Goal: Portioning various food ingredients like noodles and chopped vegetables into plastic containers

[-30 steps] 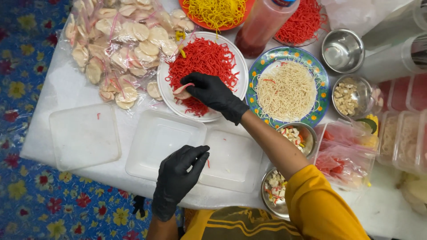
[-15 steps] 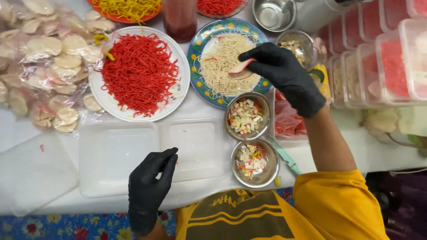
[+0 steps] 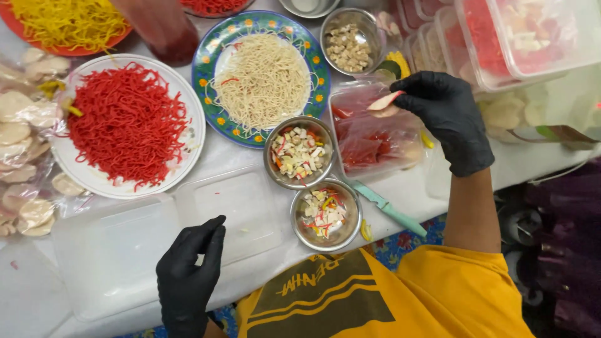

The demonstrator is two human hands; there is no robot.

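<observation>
A: Change since half a second ago: right hand (image 3: 446, 119) has left the plate of pale noodles (image 3: 263, 78) and now sits over the bag of red strips (image 3: 369, 134), further right. Left hand (image 3: 188, 278) roughly where it was.

B: Grip, right?

A: Fingers pinched on a small pale slice with a pink edge (image 3: 386, 102), held just above the bag. Glove is black.

B: Left?

A: Loosely curled, holding nothing. Fingertips rest at the near edge of the clear plastic tray (image 3: 150, 250), which lies open and flat on the white tablecloth (image 3: 225, 156).

B: Nearest items, then outward.

A: Steel bowl of chopped mix (image 3: 324, 215) closest to the body; a teal-handled knife (image 3: 388, 208) lies just beside it on the right. A second steel bowl of the same mix (image 3: 299, 152) touches it from behind. Further out: white plate of red noodles (image 3: 125, 125) on the left, with bagged crackers (image 3: 22, 144) beside it. Farthest: small steel bowl of brown bits (image 3: 350, 45), orange plate of yellow noodles (image 3: 66, 24), stacked clear tubs (image 3: 532, 37) at far right.
</observation>
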